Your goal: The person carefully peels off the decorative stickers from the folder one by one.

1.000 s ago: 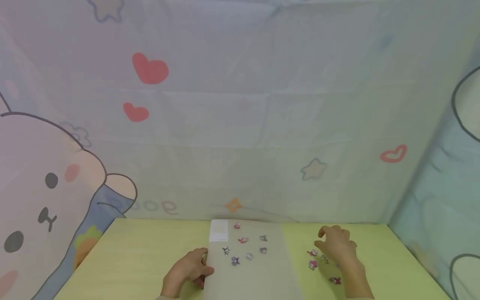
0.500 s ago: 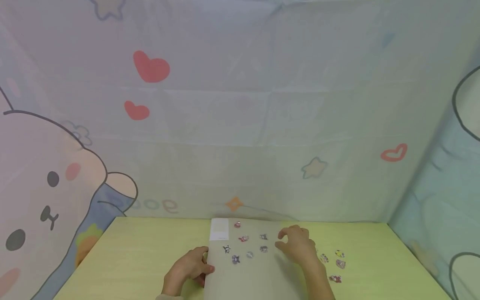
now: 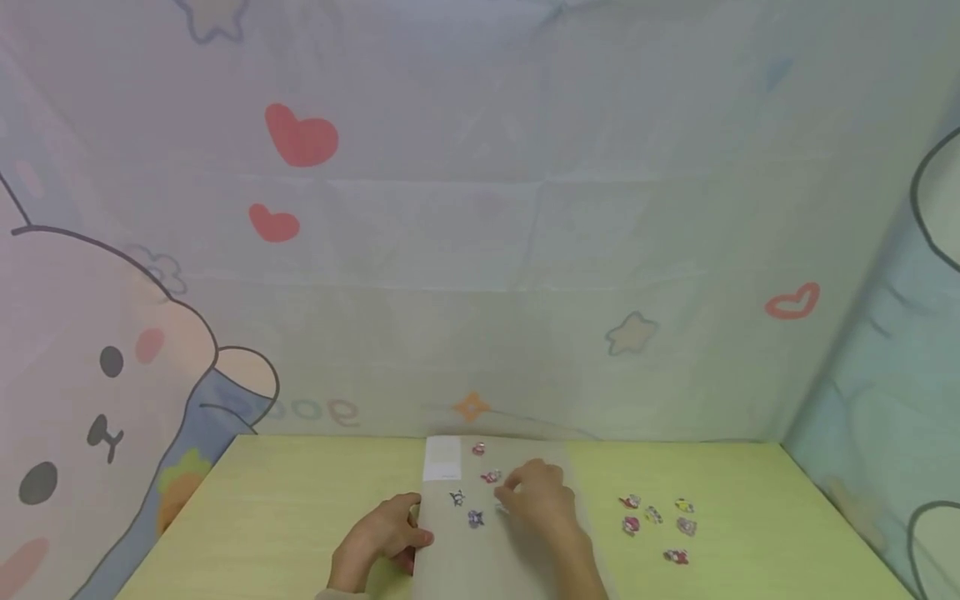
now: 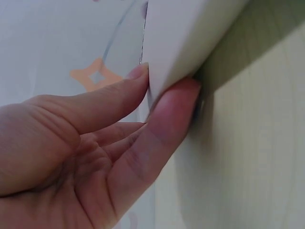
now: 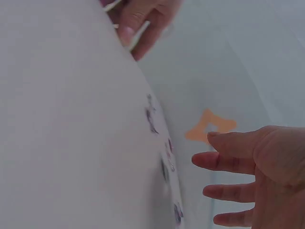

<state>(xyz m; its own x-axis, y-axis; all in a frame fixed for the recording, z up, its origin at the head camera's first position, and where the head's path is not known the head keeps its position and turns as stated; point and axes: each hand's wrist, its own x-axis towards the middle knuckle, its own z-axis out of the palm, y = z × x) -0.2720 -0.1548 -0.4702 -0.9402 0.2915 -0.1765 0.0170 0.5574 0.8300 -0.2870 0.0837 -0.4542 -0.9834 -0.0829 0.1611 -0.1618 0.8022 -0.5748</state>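
A large pale sheet [image 3: 472, 567] of paper lies on the table, with small cartoon stickers on it, among them a purple one [image 3: 476, 518] and a pink one [image 3: 491, 476]. My left hand [image 3: 382, 533] pinches the sheet's left edge. In the left wrist view, the thumb [image 4: 136, 78] is above the sheet and a finger [image 4: 174, 107] beneath it. Over the sheet's middle hovers my right hand [image 3: 542, 500], hiding some stickers. The right wrist view shows that hand's fingers [image 5: 231, 192] extended and apart, with nothing visible between them.
Several loose stickers lie on the yellow-green table [image 3: 720, 483] right of the sheet, including a yellow one [image 3: 684, 505] and a red one [image 3: 676, 557]. A white label [image 3: 442, 458] marks the sheet's top left corner. A printed cloth [image 3: 450, 333] hangs behind.
From above the loose stickers at the right, my right hand has moved left over the sheet. It now covers stickers that showed before. The left hand keeps its hold on the edge.
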